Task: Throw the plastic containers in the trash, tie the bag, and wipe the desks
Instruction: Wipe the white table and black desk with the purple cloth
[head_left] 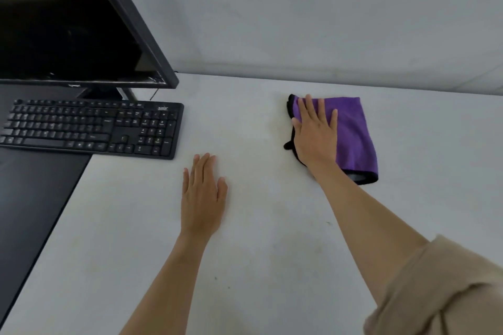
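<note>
My right hand (315,133): laid flat, fingers spread, palm pressed down on the purple cloth (353,133); nothing gripped, the fingers lie loose over the fabric.

Purple cloth: folded, black-edged, flat on the white counter (272,239), at 1 o'clock from the middle of the view. My hand covers its left half; the right half and the lower black hem show bare.

My left hand (204,193): flat on the counter, palm down, fingers together and released, holding nothing. It lies at 7 o'clock from the right hand, well apart from the cloth.

My right sleeve (441,288): beige, short, at 5 o'clock in the view.

Counter: white, with faint smudges and a few small dark specks near my forearms.

Keyboard (92,128): black, at 10 o'clock from my left hand, near but not touching it.

Monitor (68,22): black, screen dark, standing just behind the keyboard at 10 o'clock.

Dark mat (35,198): under the keyboard's left part, at 8 o'clock.

Wall (326,8): pale grey, behind the counter at 12 o'clock.
</note>
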